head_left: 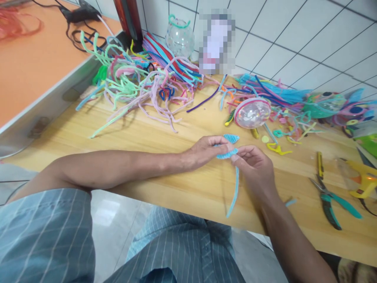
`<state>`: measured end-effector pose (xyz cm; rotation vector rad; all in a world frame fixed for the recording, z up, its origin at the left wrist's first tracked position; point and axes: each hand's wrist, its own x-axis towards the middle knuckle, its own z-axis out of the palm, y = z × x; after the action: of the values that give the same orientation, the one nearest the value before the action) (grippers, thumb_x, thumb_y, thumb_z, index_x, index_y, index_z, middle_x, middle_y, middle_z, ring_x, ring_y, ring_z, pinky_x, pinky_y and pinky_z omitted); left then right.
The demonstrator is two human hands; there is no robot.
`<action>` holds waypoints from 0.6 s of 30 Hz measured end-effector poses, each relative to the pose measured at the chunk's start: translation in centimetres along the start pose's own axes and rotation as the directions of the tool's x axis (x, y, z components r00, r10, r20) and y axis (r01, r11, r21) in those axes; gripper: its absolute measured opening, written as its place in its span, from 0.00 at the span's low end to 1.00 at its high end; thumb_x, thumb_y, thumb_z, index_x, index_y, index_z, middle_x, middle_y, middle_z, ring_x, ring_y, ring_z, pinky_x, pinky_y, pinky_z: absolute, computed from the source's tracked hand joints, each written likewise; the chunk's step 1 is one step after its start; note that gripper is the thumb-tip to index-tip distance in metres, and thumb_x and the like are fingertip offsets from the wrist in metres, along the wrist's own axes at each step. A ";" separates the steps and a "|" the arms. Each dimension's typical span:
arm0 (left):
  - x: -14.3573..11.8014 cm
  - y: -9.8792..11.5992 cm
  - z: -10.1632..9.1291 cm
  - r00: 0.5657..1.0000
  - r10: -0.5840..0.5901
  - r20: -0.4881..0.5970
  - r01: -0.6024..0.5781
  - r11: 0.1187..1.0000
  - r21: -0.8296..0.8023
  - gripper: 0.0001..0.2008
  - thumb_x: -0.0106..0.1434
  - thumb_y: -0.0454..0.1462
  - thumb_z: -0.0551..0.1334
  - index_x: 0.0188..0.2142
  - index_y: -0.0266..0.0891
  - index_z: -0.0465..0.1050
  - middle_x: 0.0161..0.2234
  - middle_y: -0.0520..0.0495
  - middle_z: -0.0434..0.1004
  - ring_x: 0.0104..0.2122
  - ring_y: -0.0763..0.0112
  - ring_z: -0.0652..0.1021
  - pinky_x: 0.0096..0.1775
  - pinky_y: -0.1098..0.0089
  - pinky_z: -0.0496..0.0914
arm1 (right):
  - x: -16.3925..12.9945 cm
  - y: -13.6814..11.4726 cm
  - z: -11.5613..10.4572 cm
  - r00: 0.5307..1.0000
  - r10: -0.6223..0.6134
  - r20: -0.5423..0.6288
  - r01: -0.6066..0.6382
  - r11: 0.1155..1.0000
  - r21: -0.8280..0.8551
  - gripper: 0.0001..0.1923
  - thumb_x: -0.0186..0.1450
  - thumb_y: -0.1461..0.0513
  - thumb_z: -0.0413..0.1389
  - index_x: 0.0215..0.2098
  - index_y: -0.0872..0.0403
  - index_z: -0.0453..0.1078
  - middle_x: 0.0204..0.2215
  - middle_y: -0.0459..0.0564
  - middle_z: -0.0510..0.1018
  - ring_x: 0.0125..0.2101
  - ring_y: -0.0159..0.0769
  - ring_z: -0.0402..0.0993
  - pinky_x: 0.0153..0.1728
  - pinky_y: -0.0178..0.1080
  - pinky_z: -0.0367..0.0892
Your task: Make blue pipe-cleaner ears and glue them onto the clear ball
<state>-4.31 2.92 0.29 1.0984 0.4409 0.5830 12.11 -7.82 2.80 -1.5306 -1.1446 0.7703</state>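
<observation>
Light blue pipe cleaner point(227, 154), partly bent into leaf-shaped loops, long tail hanging past the table edge

We see a light wooden table point(182, 184) carrying a tangle of pastel pipe cleaners point(138, 84) at its far left, a clear glitter ball point(252, 113) mid-back, and teal-handled pliers point(331, 198) near its right edge.
</observation>
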 end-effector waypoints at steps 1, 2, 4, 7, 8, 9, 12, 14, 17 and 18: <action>0.0 0.0 0.0 1.000 0.003 0.005 -0.003 1.000 -0.014 0.15 0.61 0.48 0.74 0.34 0.37 0.81 0.34 0.51 0.81 0.37 0.71 0.77 0.50 0.66 0.71 | 0.0 0.0 -0.1 1.000 -0.002 -0.003 0.002 1.000 0.009 0.10 0.59 0.59 0.71 0.35 0.49 0.76 0.26 0.43 0.82 0.26 0.33 0.76 0.30 0.36 0.73; 0.0 0.1 0.0 1.000 0.006 0.012 -0.005 1.000 -0.017 0.14 0.61 0.46 0.74 0.35 0.37 0.82 0.35 0.51 0.82 0.38 0.71 0.77 0.51 0.66 0.71 | 0.1 0.1 -0.1 1.000 -0.003 -0.005 0.003 1.000 0.012 0.10 0.59 0.59 0.71 0.35 0.49 0.76 0.27 0.43 0.82 0.26 0.33 0.76 0.30 0.36 0.73; -0.2 0.2 0.0 1.000 0.011 0.022 -0.011 1.000 0.003 0.13 0.59 0.44 0.76 0.37 0.37 0.82 0.38 0.49 0.83 0.41 0.69 0.78 0.55 0.64 0.71 | 0.1 0.2 -0.2 1.000 0.000 -0.007 0.001 1.000 0.008 0.10 0.59 0.59 0.71 0.35 0.49 0.76 0.27 0.43 0.82 0.27 0.33 0.76 0.30 0.37 0.72; -0.4 0.3 -0.1 1.000 -0.009 0.021 0.008 0.999 0.035 0.15 0.58 0.43 0.77 0.40 0.36 0.83 0.40 0.48 0.84 0.42 0.68 0.79 0.54 0.64 0.71 | 0.1 0.3 -0.2 1.000 0.007 0.001 -0.007 1.000 -0.003 0.10 0.59 0.59 0.70 0.36 0.49 0.76 0.27 0.43 0.82 0.27 0.33 0.76 0.31 0.37 0.72; -0.4 0.2 -0.1 1.000 -0.017 0.015 0.016 0.999 0.035 0.16 0.58 0.44 0.77 0.40 0.36 0.83 0.40 0.48 0.84 0.42 0.68 0.79 0.53 0.65 0.71 | 0.1 0.3 -0.1 1.000 0.009 0.009 -0.009 1.000 -0.004 0.10 0.59 0.60 0.70 0.36 0.49 0.75 0.27 0.43 0.82 0.27 0.33 0.76 0.31 0.37 0.72; -0.4 0.1 -0.1 1.000 -0.022 0.010 0.022 0.999 0.032 0.17 0.57 0.45 0.77 0.40 0.35 0.83 0.39 0.48 0.84 0.41 0.69 0.78 0.51 0.66 0.71 | 0.1 0.3 -0.1 1.000 0.009 0.017 -0.009 1.000 -0.006 0.10 0.59 0.60 0.70 0.36 0.49 0.75 0.27 0.43 0.81 0.27 0.33 0.76 0.31 0.37 0.72; -0.3 -0.3 -0.1 0.999 -0.034 -0.006 0.034 0.999 0.007 0.19 0.55 0.47 0.78 0.39 0.35 0.83 0.37 0.49 0.83 0.38 0.71 0.77 0.46 0.68 0.69 | 0.2 0.2 -0.1 0.999 0.003 0.043 -0.002 1.000 -0.007 0.11 0.59 0.60 0.70 0.35 0.49 0.74 0.26 0.43 0.81 0.27 0.33 0.77 0.31 0.36 0.72; -0.1 -0.4 0.0 0.999 -0.049 -0.013 0.049 0.999 -0.021 0.20 0.54 0.48 0.78 0.38 0.35 0.82 0.35 0.50 0.83 0.37 0.73 0.76 0.45 0.68 0.69 | 0.2 0.0 0.0 0.998 0.002 0.057 -0.002 1.000 0.002 0.11 0.59 0.60 0.71 0.35 0.49 0.73 0.26 0.42 0.81 0.28 0.33 0.77 0.31 0.36 0.72; 0.1 -0.5 0.1 0.997 -0.078 -0.006 0.077 0.994 -0.075 0.21 0.52 0.48 0.79 0.37 0.35 0.81 0.32 0.52 0.81 0.35 0.74 0.76 0.45 0.68 0.69 | 0.2 -0.1 0.1 0.997 0.018 0.074 -0.019 1.000 0.020 0.12 0.59 0.59 0.71 0.36 0.48 0.73 0.27 0.43 0.81 0.28 0.34 0.78 0.33 0.37 0.74; 0.1 -0.5 0.1 0.996 -0.084 -0.003 0.084 0.993 -0.086 0.21 0.52 0.48 0.79 0.37 0.35 0.81 0.33 0.52 0.81 0.35 0.74 0.76 0.45 0.67 0.69 | 0.2 -0.1 0.1 0.997 0.024 0.076 -0.025 0.999 0.025 0.12 0.59 0.59 0.71 0.36 0.48 0.74 0.27 0.43 0.81 0.29 0.34 0.78 0.33 0.38 0.74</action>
<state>-4.05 2.74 -0.13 0.9915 0.4616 0.5269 12.11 -7.59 2.86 -1.5076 -1.1687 0.8625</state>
